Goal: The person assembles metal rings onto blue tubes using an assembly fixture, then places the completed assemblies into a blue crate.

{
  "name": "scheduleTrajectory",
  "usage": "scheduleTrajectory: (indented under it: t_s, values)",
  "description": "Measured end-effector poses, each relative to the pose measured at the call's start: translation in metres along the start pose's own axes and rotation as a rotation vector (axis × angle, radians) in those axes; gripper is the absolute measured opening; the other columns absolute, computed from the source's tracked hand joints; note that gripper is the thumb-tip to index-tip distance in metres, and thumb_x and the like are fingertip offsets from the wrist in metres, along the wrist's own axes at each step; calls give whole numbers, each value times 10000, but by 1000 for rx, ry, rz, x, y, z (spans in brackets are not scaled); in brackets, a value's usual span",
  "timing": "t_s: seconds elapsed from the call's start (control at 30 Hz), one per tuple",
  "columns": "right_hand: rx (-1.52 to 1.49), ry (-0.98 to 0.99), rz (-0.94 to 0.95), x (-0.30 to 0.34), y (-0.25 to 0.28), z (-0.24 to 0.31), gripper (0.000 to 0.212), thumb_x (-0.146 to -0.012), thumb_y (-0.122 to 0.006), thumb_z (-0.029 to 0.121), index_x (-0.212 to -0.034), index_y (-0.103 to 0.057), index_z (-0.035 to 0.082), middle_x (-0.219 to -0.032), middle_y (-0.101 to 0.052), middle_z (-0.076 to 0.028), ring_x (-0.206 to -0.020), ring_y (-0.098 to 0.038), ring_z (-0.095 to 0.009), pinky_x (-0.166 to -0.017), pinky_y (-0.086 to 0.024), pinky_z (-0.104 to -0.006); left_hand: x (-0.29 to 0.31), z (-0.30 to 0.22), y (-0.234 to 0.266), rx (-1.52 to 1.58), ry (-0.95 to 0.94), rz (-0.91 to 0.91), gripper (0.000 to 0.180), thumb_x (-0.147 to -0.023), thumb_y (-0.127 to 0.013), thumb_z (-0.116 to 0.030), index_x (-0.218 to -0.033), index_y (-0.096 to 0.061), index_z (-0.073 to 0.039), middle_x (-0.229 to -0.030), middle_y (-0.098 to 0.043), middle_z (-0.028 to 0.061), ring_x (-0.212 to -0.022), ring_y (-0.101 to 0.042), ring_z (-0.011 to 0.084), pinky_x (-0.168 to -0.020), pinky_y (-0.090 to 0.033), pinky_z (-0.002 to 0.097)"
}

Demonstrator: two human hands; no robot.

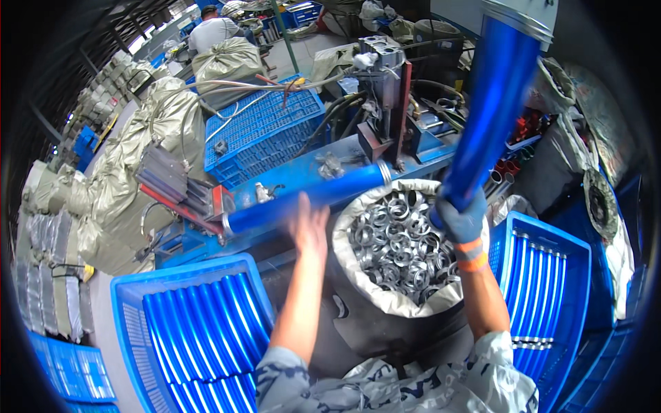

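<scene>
My right hand (pixel 463 219), in a grey-blue glove with an orange band at the wrist, is closed round the lower end of a shiny blue tube (pixel 492 110). That tube rises toward the top right and carries a silver ring (pixel 518 26) at its far end. A second blue tube (pixel 310 198) lies across the bench between two clamp-like fixtures, a silver ring at its right end. My bare left hand (pixel 308 226) is over the near side of this tube; motion smears its fingers. Below my right hand, a pale sack (pixel 441 303) holds many loose silver rings (pixel 399 241).
Blue crates (pixel 118 303) of blue tubes stand at left and right. Beyond the bench (pixel 282 189) is a stack of blue crates (pixel 265 124) with hoses across it. An upright press (pixel 385 89) stands at the back. Sacks (pixel 131 186) crowd the left; a person (pixel 215 33) is far off.
</scene>
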State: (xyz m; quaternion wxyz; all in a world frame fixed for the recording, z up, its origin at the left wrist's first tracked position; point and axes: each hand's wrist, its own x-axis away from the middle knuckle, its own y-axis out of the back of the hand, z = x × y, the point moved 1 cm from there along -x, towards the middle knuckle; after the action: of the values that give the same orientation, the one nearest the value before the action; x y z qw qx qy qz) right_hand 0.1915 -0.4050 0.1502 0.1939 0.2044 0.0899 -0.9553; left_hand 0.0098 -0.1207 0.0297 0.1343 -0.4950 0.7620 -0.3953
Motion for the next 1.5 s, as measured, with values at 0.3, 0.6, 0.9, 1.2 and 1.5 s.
scheduleTrajectory:
  t_s: [0.3, 0.6, 0.9, 1.2, 1.5]
  values:
    - [-61, -208, -159, 103, 135, 24, 816, -756, -828, 106, -1533, -618, -32, -1238, -757, -116, -1040, -779, -241, -938, -644, -399, -177, 8, 20, -39, 14, -261, 696, -1004, -952, -313, -1464, -634, 102, -1481, -671, 266, -1381, -694, 408, -1098, -674, 521]
    - [-70, -272, -203, 124, 165, 13, 901, -849, -880, 267, -1631, -563, -48, -1289, -794, -164, -1060, -817, -304, -957, -669, -444, -169, 1, 36, -237, 65, -249, 912, -998, -933, -457, -1527, -546, 176, -1501, -658, 361, -1359, -721, 496, -1130, -636, 592]
    - [17, -376, -317, 194, 340, 18, 695, -1119, -636, 185, -1748, -411, -8, -1624, -612, -236, -1236, -766, -223, -1005, -638, -329, -245, -31, 107, -310, 200, 257, 686, -1059, -728, -738, -1345, -667, -118, -993, -722, 73, -840, -692, 191, -751, -598, 373]
    - [997, -474, -414, 326, 473, 23, 885, -1012, -778, 245, -1802, -413, 85, -1591, -656, -204, -1485, -660, -308, -1193, -544, -399, -163, 29, 96, -614, 103, -47, 885, -1085, -783, -609, -1693, -483, -40, -1525, -735, 245, -1282, -799, 332, -932, -606, 376]
    - [1148, -756, -107, 319, 563, -73, 710, -1085, -722, 475, -1707, -583, 162, -1600, -678, -241, -1512, -637, -391, -1271, -496, -449, 24, -125, 218, -1283, -369, 143, 432, -1155, -764, -341, -1406, -694, 4, -1152, -803, 115, -840, -715, 127, -639, -493, 237]
